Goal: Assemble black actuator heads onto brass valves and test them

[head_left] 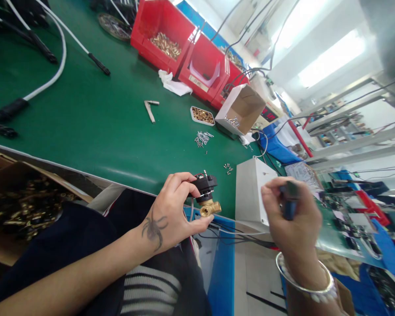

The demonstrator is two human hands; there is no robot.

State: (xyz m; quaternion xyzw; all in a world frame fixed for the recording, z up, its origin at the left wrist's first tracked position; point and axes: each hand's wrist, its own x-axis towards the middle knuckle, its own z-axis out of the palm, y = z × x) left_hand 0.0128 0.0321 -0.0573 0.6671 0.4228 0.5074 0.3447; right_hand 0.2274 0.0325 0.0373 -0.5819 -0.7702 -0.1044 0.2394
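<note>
Near the table's front edge, my left hand (pixel 176 204) grips a small brass valve with a black round actuator (pixel 206 185) on top. Its fingers press the black part and the thumb is under the brass body (pixel 210 208). To the right, my right hand (pixel 292 215) is closed around a dark tool (pixel 289 199), smeared by motion, so its kind does not show. That hand is raised beside a white box (pixel 253 191). Small screws (pixel 228 168) lie on the green table just beyond the valve, with a larger pile of screws (pixel 203 138) farther back.
Red bins (pixel 158 26) with brass parts stand at the back. A small tray of brass pieces (pixel 202 116), an open carton (pixel 242 109) and an L-shaped hex key (pixel 149 110) are on the table. White cables (pixel 62 52) lie at left. A carton of brass parts (pixel 29 206) stands lower left.
</note>
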